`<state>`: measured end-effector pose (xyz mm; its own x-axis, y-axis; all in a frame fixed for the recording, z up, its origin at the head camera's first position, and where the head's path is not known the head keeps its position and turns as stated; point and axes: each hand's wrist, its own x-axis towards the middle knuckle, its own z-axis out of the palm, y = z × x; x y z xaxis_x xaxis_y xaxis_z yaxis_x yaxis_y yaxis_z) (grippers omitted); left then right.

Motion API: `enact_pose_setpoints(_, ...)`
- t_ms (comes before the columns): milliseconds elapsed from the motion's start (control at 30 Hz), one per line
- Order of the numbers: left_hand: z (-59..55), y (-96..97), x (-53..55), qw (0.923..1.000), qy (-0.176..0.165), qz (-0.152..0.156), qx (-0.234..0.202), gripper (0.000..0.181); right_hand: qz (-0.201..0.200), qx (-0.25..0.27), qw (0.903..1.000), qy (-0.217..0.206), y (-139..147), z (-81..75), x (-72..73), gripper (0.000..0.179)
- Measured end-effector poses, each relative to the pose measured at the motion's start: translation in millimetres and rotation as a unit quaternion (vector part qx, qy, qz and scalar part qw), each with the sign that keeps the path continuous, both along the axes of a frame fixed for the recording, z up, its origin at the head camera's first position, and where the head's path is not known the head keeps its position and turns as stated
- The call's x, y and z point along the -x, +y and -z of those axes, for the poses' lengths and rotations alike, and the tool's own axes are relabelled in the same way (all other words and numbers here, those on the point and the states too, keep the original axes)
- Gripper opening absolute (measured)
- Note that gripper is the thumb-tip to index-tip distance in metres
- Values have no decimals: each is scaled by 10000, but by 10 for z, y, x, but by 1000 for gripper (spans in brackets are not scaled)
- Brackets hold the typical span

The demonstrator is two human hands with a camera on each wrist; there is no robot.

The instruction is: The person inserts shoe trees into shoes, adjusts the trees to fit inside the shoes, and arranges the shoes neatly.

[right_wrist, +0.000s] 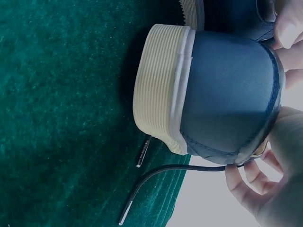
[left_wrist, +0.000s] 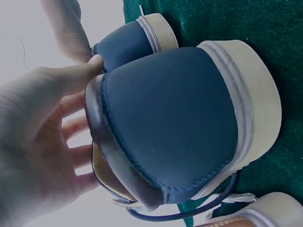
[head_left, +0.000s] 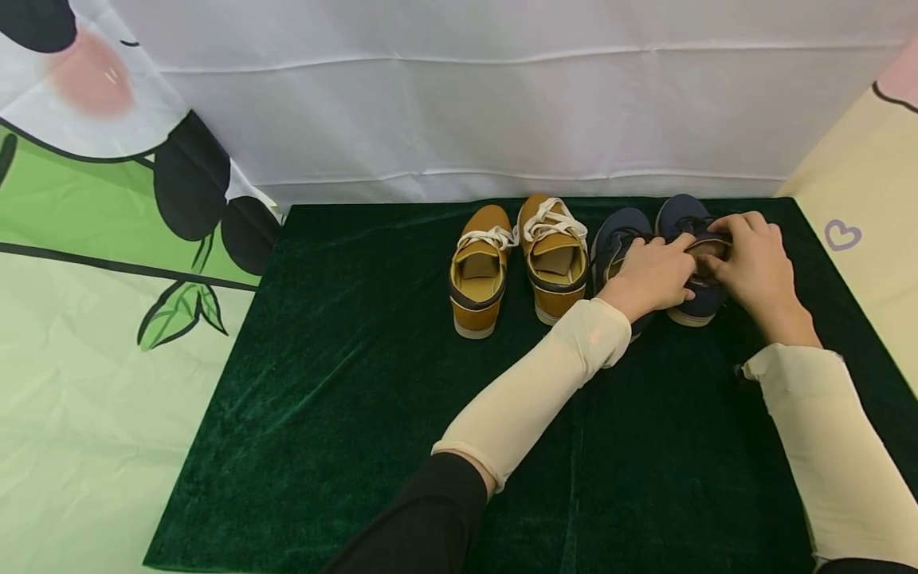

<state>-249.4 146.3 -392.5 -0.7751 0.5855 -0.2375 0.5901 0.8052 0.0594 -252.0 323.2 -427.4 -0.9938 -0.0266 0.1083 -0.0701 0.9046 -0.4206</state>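
Note:
Two navy lace-up shoes stand side by side, a left one [left_wrist: 170, 118] and a right one [right_wrist: 227, 94], both with cream ribbed soles and dark laces. Over the left shoe's opening reaches my left hand [head_left: 649, 275], its fingers extended toward the near side of the right shoe. Its thumb lies close to the left shoe's heel collar in the left wrist view. My right hand [head_left: 756, 267] grips the right shoe's outer side, thumb inside the opening and fingers outside. A dark lace hangs beside those fingers in the right wrist view.
Left of the navy pair, two tan shoes, one [head_left: 479, 271] and another [head_left: 552, 255], stand with white laces and toes to the back. All rest on a dark green velvet cloth [head_left: 344, 399]. A white fabric wall [head_left: 466, 112] rises behind; printed cloths flank both sides.

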Motion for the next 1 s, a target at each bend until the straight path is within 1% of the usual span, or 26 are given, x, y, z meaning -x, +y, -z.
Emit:
enact_pose_setpoints(133,-1,6,-9,10000,23,-3,-17,26,60,-36,10000,32,-15,3,23,45)
enact_pose_setpoints(400,-7,7,-4,10000,-1,36,0,24,179,-46,9998,40,-50,-13,66,40)
enact_pose_setpoints(767,44,9,15,10000,27,19,-76,27,87,-113,9999,-5,-41,-41,75,38)
enact_pose_setpoints(1000,51,-1,12,10000,24,32,-89,25,186,-170,9997,-70,-63,-61,64,36)
